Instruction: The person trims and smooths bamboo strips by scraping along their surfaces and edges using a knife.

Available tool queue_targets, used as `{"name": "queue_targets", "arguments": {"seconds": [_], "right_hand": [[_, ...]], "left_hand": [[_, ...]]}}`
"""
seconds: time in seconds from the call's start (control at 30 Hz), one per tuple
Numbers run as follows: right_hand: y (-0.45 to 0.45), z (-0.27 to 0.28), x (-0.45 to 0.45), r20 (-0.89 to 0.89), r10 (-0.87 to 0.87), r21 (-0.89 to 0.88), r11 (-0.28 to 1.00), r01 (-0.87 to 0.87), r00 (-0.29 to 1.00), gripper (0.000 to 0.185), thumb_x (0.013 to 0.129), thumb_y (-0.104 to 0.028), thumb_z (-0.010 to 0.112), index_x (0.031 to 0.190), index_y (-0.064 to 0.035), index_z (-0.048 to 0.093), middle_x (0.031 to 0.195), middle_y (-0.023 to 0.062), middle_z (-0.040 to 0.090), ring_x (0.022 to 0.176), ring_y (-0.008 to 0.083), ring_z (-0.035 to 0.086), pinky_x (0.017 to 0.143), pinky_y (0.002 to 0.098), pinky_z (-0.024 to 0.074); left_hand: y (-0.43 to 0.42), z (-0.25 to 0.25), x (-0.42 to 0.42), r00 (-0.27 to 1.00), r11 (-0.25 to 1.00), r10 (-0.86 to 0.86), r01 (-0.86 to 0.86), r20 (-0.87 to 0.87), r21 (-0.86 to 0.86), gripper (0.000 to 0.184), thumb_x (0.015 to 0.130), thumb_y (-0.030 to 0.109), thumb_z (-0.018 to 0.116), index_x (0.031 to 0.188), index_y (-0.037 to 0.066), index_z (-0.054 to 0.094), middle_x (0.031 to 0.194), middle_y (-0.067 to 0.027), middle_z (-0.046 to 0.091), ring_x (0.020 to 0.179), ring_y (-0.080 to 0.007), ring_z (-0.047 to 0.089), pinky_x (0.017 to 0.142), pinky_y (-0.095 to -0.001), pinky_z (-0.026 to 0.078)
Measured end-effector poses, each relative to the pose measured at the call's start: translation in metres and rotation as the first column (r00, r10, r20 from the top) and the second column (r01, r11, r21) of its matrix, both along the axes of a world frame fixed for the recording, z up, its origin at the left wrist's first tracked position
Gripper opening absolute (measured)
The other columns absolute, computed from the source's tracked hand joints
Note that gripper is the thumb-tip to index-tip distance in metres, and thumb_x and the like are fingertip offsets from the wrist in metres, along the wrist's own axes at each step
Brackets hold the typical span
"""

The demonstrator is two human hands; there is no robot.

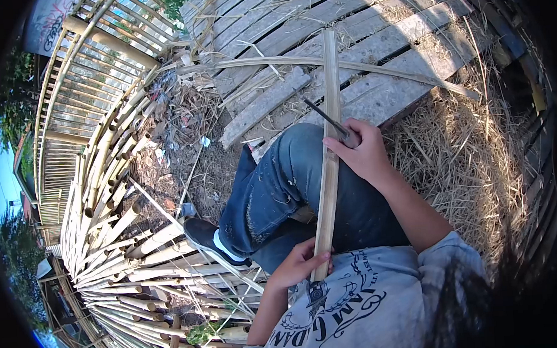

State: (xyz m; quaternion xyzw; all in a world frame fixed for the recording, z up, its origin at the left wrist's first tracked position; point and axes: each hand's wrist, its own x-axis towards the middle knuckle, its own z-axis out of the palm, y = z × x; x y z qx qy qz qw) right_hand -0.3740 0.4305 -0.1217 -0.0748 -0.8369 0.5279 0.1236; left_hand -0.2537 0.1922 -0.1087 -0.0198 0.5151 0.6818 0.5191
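Observation:
A long split bamboo strip (pixel 332 171) lies lengthwise over my bent knee, its near end against my shirt. Around that near end my left hand (pixel 300 262) is closed, the thumb on top of the strip. Farther up, my right hand (pixel 360 147) is closed on the handle of a knife (pixel 322 112). Its dark, narrow blade points up and to the left across the strip. The fingers of my right hand are beside the strip's right edge, with the fingertips close to or touching it.
A slatted wooden platform (pixel 372 39) lies ahead, with another bamboo strip (pixel 398 74) across it. Many bamboo poles (pixel 132 242) are piled at left below a bamboo fence (pixel 82 89). Straw and shavings (pixel 457 147) cover the ground at right.

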Motion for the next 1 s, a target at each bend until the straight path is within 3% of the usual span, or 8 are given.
{"name": "queue_targets", "arguments": {"seconds": [0.13,0.2,0.33,0.6,0.63,0.7,0.9,1.0], "right_hand": [[-0.003,0.0,0.001,-0.022,0.0,0.011,1.0,0.0,1.0,0.039,0.073,-0.032,0.077,0.067,-0.0026,0.052,0.051,0.0073,0.038,0.046,0.0216,0.035,0.047,0.0346,0.0343],[-0.002,0.0,0.004,-0.035,-0.014,0.078,0.997,0.017,0.999,0.037,0.075,-0.032,0.076,0.07,-0.0028,0.054,0.051,0.0089,0.041,0.045,0.0262,0.041,0.047,0.0357,0.0365],[-0.004,0.011,0.013,-0.015,0.025,0.073,0.997,-0.024,1.0,0.037,0.076,-0.033,0.075,0.071,-0.0027,0.055,0.051,0.0102,0.043,0.046,0.0291,0.047,0.048,0.0373,0.0389],[0.007,0.025,0.039,0.112,0.252,0.174,0.948,-0.268,0.961,0.04,0.073,-0.04,0.075,0.069,-0.0058,0.055,0.053,0.0082,0.051,0.053,0.0303,0.059,0.05,0.0394,0.0451],[0.005,0.023,0.041,0.065,0.266,0.264,0.925,-0.274,0.962,0.038,0.072,-0.039,0.074,0.068,-0.0062,0.055,0.054,0.0087,0.054,0.055,0.0311,0.06,0.052,0.0406,0.0462],[0.002,0.022,0.042,0.041,0.27,0.432,0.864,-0.26,0.962,0.033,0.07,-0.035,0.072,0.067,-0.007,0.055,0.06,0.011,0.06,0.06,0.0328,0.063,0.056,0.0438,0.0493],[0.003,0.029,0.029,0.202,0.278,0.424,0.84,-0.34,0.939,0.03,0.069,-0.034,0.071,0.071,-0.0065,0.059,0.062,0.0138,0.062,0.064,0.0341,0.065,0.059,0.0446,0.0508],[0.001,0.028,0.029,0.184,0.284,0.432,0.837,-0.337,0.941,0.03,0.068,-0.033,0.071,0.071,-0.006,0.059,0.061,0.0138,0.061,0.063,0.0345,0.064,0.059,0.0446,0.0509]], "left_hand": [[-0.007,0.002,0.016,0.995,0.995,0.099,-0.1,-0.032,-0.028,0.018,0.099,0.02,0.049,0.098,0.003,0.051,0.074,-0.004,0.056,0.063,-0.0114,0.056,0.06,-0.0251,0.047],[-0.009,-0.001,0.017,0.984,0.988,0.128,-0.137,0.123,0.069,0.025,0.1,0.029,0.044,0.097,0.004,0.046,0.067,-0.0039,0.05,0.054,-0.0129,0.049,0.052,-0.0275,0.043],[0.006,0.012,0.009,0.943,0.966,0.224,-0.249,0.244,0.073,0.025,0.1,0.032,0.043,0.099,0.007,0.043,0.061,-0.0003,0.034,0.046,-0.0111,0.035,0.044,-0.027,0.035],[0.029,0.014,-0.039,0.96,0.961,0.257,-0.266,-0.109,-0.077,0.023,0.101,0.03,0.041,0.102,0.007,0.045,0.058,0.0029,0.032,0.042,-0.0073,0.031,0.04,-0.0244,0.032],[0.031,0.017,-0.047,0.964,0.965,0.23,-0.243,-0.131,-0.095,0.021,0.102,0.028,0.041,0.1,0.007,0.045,0.058,0.0036,0.031,0.042,-0.0066,0.029,0.04,-0.0243,0.033],[0.037,0.018,-0.058,0.969,0.97,0.211,-0.224,-0.132,-0.095,0.021,0.102,0.028,0.041,0.1,0.007,0.044,0.058,0.0037,0.031,0.042,-0.0066,0.029,0.04,-0.0245,0.032],[0.043,0.008,-0.067,0.979,0.979,0.196,-0.199,-0.06,-0.041,0.021,0.102,0.028,0.04,0.099,0.008,0.044,0.059,0.0034,0.031,0.044,-0.0064,0.028,0.041,-0.0238,0.031],[0.038,-0.004,-0.059,0.975,0.976,0.213,-0.215,-0.07,-0.025,0.022,0.102,0.028,0.039,0.099,0.007,0.044,0.06,0.002,0.03,0.045,-0.0076,0.028,0.042,-0.0252,0.032]]}}
